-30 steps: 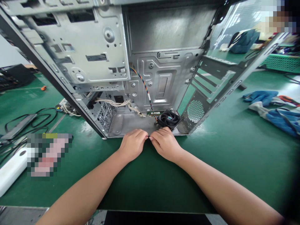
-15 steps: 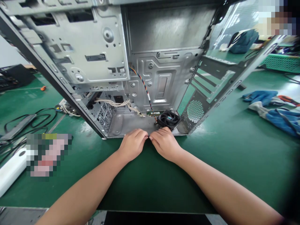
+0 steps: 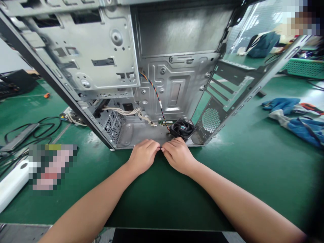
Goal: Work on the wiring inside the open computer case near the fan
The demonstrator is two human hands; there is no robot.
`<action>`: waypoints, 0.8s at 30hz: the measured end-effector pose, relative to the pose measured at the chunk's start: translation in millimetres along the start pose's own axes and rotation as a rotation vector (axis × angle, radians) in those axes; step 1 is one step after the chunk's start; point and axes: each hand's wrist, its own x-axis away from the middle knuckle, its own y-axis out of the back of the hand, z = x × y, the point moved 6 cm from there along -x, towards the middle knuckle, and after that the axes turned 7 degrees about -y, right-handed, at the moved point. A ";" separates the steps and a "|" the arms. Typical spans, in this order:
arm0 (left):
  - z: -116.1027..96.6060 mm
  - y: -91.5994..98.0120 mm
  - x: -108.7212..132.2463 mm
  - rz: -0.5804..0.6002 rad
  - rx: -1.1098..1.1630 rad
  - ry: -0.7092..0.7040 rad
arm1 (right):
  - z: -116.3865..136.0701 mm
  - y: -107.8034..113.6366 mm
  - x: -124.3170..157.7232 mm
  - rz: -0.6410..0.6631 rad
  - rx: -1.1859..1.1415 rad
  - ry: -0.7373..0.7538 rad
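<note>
My left hand (image 3: 144, 156) and my right hand (image 3: 179, 156) meet at the front bottom edge of an open computer case (image 3: 177, 81). Both are closed in a pinch, fingertips nearly touching, with a tiny dark bit of something between them, too small to name. Just behind my right hand, a black cooling fan (image 3: 182, 128) lies on the case floor. Beside the fan is a green memory module (image 3: 165, 123). A multicoloured twisted cable (image 3: 157, 94) hangs down toward the fan, and white cables (image 3: 126, 110) run in from the left.
The case stands on a green table (image 3: 167, 202). On the left lie black cables (image 3: 48, 135), a white bar-shaped object (image 3: 15, 184) and a blurred-out item (image 3: 54, 168). To the right are blue-and-grey gloves (image 3: 298, 121) and a green basket (image 3: 303, 67). Part of another person appears top right.
Both hands stay in the same place, pinched together. The dark bit between the fingertips looks slightly different; nothing else has visibly moved.
</note>
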 end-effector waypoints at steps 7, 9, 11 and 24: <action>1.8 -2.9 1.4 0.022 -0.018 -0.012 | 0.5 1.4 -0.7 0.000 0.006 0.002; 2.0 -3.3 1.6 0.017 -0.017 -0.014 | 0.5 1.3 -0.5 -0.003 0.001 0.002; 1.9 -3.3 1.6 0.009 -0.011 -0.013 | 0.3 0.9 -0.2 -0.006 -0.001 0.002; 1.4 -1.4 0.7 -0.018 0.019 -0.006 | 1.0 0.4 0.0 -0.008 0.006 0.010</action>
